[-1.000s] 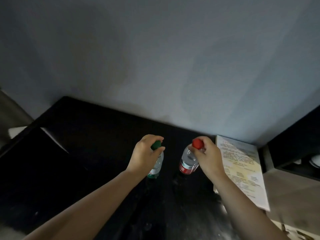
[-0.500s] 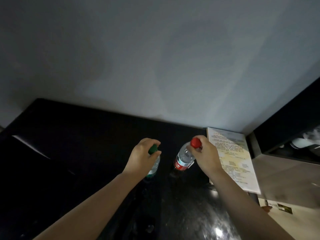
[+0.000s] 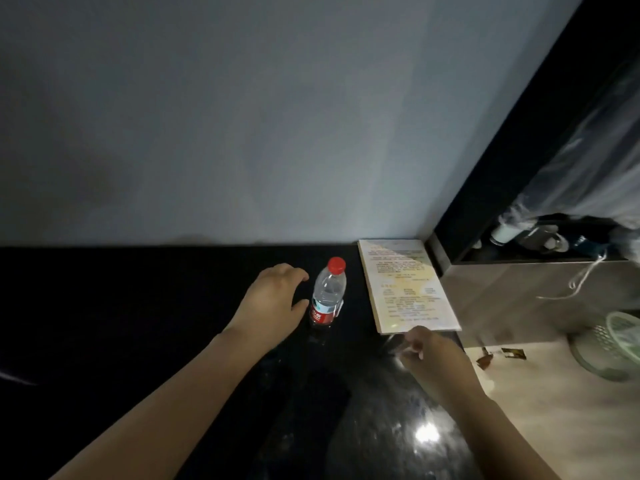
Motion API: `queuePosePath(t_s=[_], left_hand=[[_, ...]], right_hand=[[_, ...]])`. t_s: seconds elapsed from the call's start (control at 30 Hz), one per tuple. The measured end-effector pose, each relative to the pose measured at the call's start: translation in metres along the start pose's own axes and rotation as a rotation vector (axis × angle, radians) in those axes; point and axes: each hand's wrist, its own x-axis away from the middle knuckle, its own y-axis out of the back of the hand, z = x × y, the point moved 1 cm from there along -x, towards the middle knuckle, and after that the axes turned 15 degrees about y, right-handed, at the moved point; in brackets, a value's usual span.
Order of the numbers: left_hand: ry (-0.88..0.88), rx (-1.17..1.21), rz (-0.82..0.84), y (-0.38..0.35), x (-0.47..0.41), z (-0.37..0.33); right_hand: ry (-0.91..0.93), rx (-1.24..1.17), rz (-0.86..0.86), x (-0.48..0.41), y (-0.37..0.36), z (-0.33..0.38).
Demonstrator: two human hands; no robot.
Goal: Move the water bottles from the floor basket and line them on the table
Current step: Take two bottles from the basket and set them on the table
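Observation:
A clear water bottle with a red cap and red label stands upright on the black table, near the wall. My left hand hovers just left of it with fingers and thumb spread, gripping nothing that I can see. The green-capped bottle is out of sight, perhaps behind that hand. My right hand is off the red-capped bottle and hangs empty and blurred near the table's right edge. A pale green mesh basket stands on the floor at the far right.
A printed card lies on the table right of the bottle, against the wall. Beyond it is a grey cabinet with a dark shelf holding small items. Beige floor lies to the right.
My right hand let go of the red-capped bottle and drew back to the right. My left hand opened and the green cap went out of sight. The view swung right, showing the basket.

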Motion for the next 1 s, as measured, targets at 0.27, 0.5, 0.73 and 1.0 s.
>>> queuePosePath(t_s=[0.27,0.5,0.73,1.0], left_hand=[[-0.140,0.086,0.184,-0.048,0.065,-0.091],[-0.288,0.055,0.339,-0.125,0.127,-0.245],[-0.505,0.095,0.440,-0.197,0.194,-0.394],[-0.763,0.033,0.515,-0.273,0.221,-0.543]], right_hand=[[-0.113,-0.057,-0.160,0.101,0.044,-0.072],[-0.329,-0.094,-0.317,0.226,0.082,-0.201],[-0.498,-0.158,-0.479,0.340,0.117,-0.311],[-0.665,-0.174,-0.581,0.409,0.151,-0.423]])
